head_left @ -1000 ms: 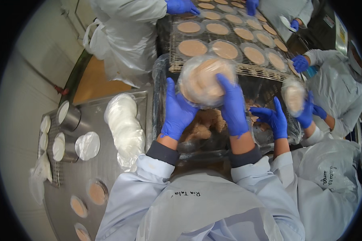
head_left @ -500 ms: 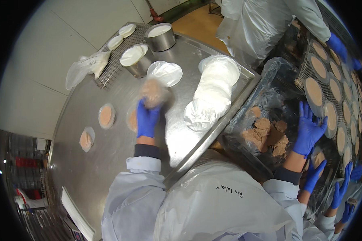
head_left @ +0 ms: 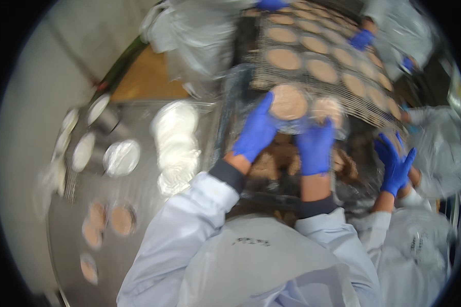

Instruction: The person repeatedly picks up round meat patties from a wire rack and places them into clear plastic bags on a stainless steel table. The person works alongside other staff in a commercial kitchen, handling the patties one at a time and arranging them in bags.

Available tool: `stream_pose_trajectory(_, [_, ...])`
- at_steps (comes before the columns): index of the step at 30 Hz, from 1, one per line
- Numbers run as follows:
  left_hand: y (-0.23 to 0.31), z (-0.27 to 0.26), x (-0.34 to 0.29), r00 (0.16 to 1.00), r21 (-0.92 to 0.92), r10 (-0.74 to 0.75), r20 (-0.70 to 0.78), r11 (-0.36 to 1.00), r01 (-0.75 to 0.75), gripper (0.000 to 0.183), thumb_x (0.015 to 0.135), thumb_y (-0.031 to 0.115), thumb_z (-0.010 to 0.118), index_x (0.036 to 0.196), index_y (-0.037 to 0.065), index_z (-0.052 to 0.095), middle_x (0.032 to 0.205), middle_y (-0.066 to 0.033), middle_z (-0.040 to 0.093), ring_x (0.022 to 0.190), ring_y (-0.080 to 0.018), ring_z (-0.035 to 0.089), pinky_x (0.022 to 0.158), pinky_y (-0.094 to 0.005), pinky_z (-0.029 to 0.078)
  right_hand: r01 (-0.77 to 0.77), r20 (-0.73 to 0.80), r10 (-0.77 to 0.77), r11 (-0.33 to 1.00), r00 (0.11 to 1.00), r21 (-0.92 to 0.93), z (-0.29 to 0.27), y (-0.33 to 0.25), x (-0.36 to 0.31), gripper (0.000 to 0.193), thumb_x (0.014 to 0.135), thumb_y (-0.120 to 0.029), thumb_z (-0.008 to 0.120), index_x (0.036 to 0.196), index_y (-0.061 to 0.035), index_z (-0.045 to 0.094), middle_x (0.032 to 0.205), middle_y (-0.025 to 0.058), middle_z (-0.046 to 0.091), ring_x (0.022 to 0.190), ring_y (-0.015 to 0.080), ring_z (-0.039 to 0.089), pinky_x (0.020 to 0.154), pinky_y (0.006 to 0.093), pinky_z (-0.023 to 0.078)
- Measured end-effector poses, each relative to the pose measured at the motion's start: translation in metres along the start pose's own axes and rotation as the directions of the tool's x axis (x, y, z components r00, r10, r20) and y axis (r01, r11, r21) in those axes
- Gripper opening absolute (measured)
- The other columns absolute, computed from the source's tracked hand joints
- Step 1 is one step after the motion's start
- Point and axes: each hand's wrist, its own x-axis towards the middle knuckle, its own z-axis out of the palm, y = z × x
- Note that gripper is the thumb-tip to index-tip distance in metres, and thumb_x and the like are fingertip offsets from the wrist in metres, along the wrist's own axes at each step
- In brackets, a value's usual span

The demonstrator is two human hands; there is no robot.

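Observation:
My left hand (head_left: 256,133), in a blue glove, is closed on the left edge of a flat round pinkish-brown patty (head_left: 288,102) on a clear sheet. Beside it, my right hand (head_left: 315,148), also gloved in blue and blurred, has its fingers on a smaller patty (head_left: 328,108) in clear film. Both patties are at the near edge of a wire rack (head_left: 361,108) with rows of similar flat patties. Below my hands, lumps of brown meat mixture (head_left: 264,166) lie in a dark, plastic-lined bin, partly hidden by my arms.
On the left, a metal table (head_left: 143,225) bears several patties (head_left: 123,220), a row of white round sheets (head_left: 176,130) and metal pots (head_left: 106,122). A co-worker's gloved hands (head_left: 392,161) are close on my right. Another co-worker's apron (head_left: 194,41) stands beyond the table.
My left hand has moved from over the table to the rack's near edge, beside my right hand. My right hand, earlier open by the rack, is now on a patty. The view has swung right.

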Motion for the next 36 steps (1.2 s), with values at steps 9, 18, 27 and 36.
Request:
stream_pose_trajectory(9, [0.0,-0.024,-0.012,0.984,-0.082,-0.145,-0.101,0.987,0.137,0.042,0.086,0.017,0.049,0.121,-0.005,0.039,0.119,-0.0181,0.047,0.108,-0.0293,0.049,0.094,-0.041,0.039,0.327,0.093,-0.316,0.931,0.944,-0.164,0.02,-0.054,0.029,0.047,0.085,-0.019,0.046,0.125,-0.0046,0.026,0.119,0.0126,0.04,0.106,0.0291,0.048,0.079,0.0422,0.046])
stream_pose_trajectory(18, [0.038,-0.039,-0.022,0.97,-0.079,-0.071,-0.232,0.995,0.054,0.053,0.089,0.037,0.041,0.12,-0.005,0.037,0.124,-0.0208,0.042,0.115,-0.0334,0.042,0.095,-0.0435,0.037,-0.029,0.144,0.037,0.998,0.989,-0.059,0.02,-0.049,-0.016,0.039,0.087,-0.021,0.039,0.12,-0.0009,0.035,0.125,0.0182,0.04,0.115,0.0348,0.042,0.094,0.0475,0.037])
stream_pose_trajectory(27, [0.001,-0.003,0.032,0.999,-0.122,-0.024,-0.041,0.992,0.019,0.045,0.087,0.019,0.048,0.123,-0.004,0.034,0.125,-0.0195,0.041,0.115,-0.0306,0.042,0.099,-0.0451,0.033,-0.081,0.185,0.081,0.997,0.979,-0.006,-0.033,-0.051,0.03,0.052,0.086,-0.038,0.039,0.123,-0.0009,0.035,0.125,0.0176,0.04,0.115,0.0332,0.041,0.093,0.0477,0.036])
stream_pose_trajectory(36, [0.028,-0.046,-0.033,0.97,-0.082,-0.098,-0.222,0.993,0.082,0.046,0.085,0.013,0.05,0.124,-0.004,0.033,0.124,-0.0198,0.042,0.113,-0.0315,0.044,0.097,-0.044,0.036,0.046,0.325,0.052,0.957,0.944,-0.287,0.03,-0.054,-0.002,0.052,0.084,-0.038,0.046,0.12,-0.0011,0.04,0.121,0.0175,0.044,0.111,0.0329,0.044,0.092,0.0485,0.036])
